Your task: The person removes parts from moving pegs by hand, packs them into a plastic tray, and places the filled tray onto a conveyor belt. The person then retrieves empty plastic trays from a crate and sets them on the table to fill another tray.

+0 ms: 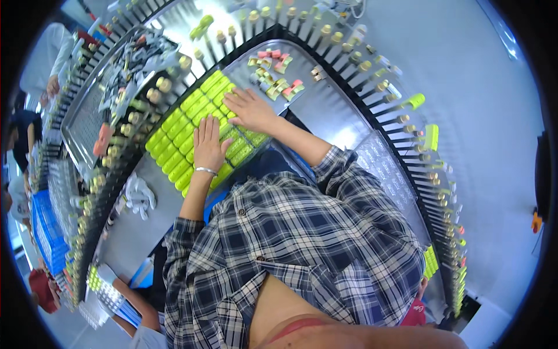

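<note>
Rows of glossy lime-green plastic pieces [174, 139] lie packed side by side in a block on the metal table in front of me. My left hand [209, 146] rests flat on the block's middle, fingers stretched away from me, a silver bracelet at the wrist. Farther to the right, my right hand [250, 110] lies palm down on the block's far right part, its fingers spread. Neither hand grips anything. The pieces under both palms are hidden. Close to my body, some green pieces [241, 152] show a speckled, sparkling surface.
Pink and pale green pieces [279, 81] lie scattered beyond my right hand. A black rack [349, 93] with upright pegs curves around the table. White gloves [139, 195] lie at left. A clear tray [381, 163] sits at right. Co-workers and a blue crate [47, 227] are at far left.
</note>
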